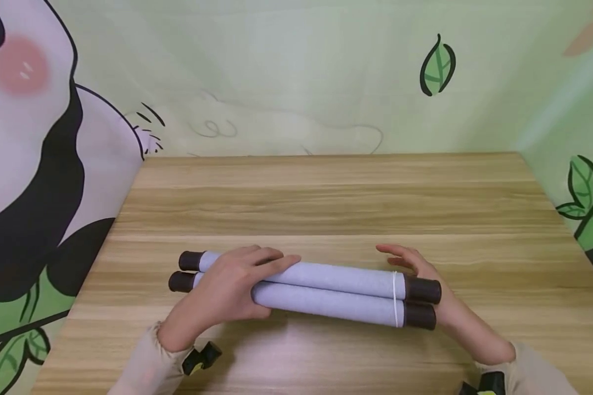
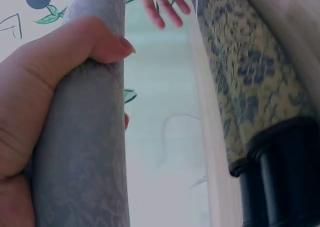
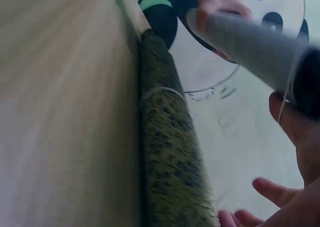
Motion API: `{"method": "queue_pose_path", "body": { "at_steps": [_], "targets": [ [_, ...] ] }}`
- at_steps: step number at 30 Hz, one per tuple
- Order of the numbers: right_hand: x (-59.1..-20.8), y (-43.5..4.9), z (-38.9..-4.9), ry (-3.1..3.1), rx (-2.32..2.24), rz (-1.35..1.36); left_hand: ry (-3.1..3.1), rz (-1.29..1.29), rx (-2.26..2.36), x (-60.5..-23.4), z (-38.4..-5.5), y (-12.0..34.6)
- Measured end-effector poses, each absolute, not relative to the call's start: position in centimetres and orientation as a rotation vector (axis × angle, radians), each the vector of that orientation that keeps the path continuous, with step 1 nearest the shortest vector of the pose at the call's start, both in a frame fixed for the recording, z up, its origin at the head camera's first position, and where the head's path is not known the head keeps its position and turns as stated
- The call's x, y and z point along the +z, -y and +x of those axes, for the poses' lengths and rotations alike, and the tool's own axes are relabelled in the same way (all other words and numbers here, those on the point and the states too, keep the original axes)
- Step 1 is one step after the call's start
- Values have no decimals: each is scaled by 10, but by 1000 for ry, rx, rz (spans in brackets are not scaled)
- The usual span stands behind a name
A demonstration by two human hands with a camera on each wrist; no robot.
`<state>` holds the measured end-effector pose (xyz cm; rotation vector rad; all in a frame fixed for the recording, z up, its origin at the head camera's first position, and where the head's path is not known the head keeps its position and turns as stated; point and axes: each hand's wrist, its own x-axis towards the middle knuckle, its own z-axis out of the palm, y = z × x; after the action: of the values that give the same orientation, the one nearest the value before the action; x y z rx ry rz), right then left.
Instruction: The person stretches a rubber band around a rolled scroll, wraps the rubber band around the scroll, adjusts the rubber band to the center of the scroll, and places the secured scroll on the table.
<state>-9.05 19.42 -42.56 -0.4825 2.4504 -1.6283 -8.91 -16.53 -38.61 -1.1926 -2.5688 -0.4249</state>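
Observation:
Two pale blue-grey rolls lie side by side, with dark brown end caps. A thin white string crosses both near their right end. My left hand grips them left of centre, its thumb along the near side. The right hand is behind their right ends, fingers spread and apart; whether it touches the rolls I cannot tell. Both wrist views also show a flower-patterned roll along the table, below the raised pale roll. It has black end caps and is not visible from the head.
A wood-grain table lies under the hands. Behind and beside it hangs a green cloth backdrop printed with a panda and leaves. Dark wrist devices sit at the cuffs.

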Motion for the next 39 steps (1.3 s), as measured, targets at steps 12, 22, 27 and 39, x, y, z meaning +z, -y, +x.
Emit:
{"method": "queue_pose_path", "body": {
  "at_steps": [12, 22, 27, 39],
  "targets": [
    [-407, -208, -115, -1800, -1665, -413, 2583, -1327, -400, -388, -87, 163],
    [-393, -211, -115, -1795, -1539, -435, 2656, -1254, -312, -389, -83, 160],
    [-392, -217, -114, -1529, -1649, -510, 2642, -1247, -352, -383, -85, 159],
    [-390, -225, -111, -1783, -1620, -535, 2664, -1204, -294, -382, -86, 160]
  ]
}}
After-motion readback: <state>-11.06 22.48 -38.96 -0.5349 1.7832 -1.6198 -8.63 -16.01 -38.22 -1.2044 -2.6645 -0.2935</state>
